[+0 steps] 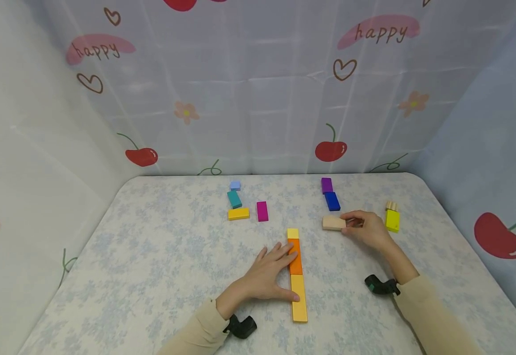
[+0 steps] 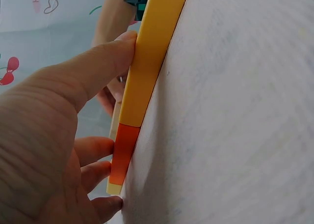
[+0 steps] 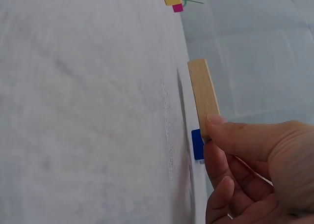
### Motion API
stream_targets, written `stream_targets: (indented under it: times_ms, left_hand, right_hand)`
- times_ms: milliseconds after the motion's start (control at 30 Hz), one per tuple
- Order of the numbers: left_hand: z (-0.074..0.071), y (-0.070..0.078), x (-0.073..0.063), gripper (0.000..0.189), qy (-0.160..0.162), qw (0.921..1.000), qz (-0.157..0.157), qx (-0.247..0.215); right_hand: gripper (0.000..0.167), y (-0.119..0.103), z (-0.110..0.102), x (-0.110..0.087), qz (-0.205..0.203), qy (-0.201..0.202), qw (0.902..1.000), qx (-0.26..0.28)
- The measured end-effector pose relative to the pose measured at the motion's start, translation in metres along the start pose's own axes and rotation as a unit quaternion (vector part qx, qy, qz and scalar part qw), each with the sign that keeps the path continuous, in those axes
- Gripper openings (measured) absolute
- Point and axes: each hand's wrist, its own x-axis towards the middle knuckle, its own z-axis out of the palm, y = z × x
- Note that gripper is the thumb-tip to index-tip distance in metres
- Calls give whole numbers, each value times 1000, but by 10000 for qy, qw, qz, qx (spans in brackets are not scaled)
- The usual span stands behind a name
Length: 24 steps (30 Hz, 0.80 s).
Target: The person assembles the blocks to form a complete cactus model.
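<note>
A row of wooden blocks lies end to end on the table: a pale yellow block (image 1: 292, 233) at the far end, an orange block (image 1: 296, 266), and a longer golden-yellow block (image 1: 299, 311) nearest me. My left hand (image 1: 264, 276) rests on this row with fingers spread, the thumb touching the golden-yellow block and fingertips at the orange one. To the right, my right hand (image 1: 368, 230) pinches one end of a plain wood block (image 1: 332, 223) between thumb and fingers. In the right wrist view that plain block (image 3: 200, 84) appears slightly raised off the tabletop.
At the back left lie a light blue block (image 1: 235, 185), a teal block (image 1: 234, 199), a yellow block (image 1: 238, 213) and a magenta block (image 1: 262, 211). Purple (image 1: 326, 185) and blue (image 1: 332, 201) blocks touch farther right. Beyond my right hand is a bright yellow block (image 1: 392, 221).
</note>
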Motion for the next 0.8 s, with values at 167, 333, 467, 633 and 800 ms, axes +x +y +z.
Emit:
stream_targets:
  times_ms: [167, 333, 467, 633, 800]
  left_hand:
    - [0, 0, 0, 97, -13, 10000, -25, 8]
    - [-1, 1, 0, 97, -34, 10000, -22, -23]
    - [0, 1, 0, 96, -45, 10000, -37, -39]
    - [0, 1, 1, 97, -35, 10000, -57, 29]
    - [0, 1, 1, 97, -15, 10000, -49, 27]
  right_hand:
    - [33, -8, 3, -7, -172, -152, 9997, 114]
    - [31, -19, 8, -14, -301, -319, 9986, 292]
    - [31, -26, 13, -19, -368, -470, 9978, 303]
    - [30, -33, 19, -22, -404, -671, 9965, 308]
    - [29, -38, 24, -24, -443, -740, 9958, 310]
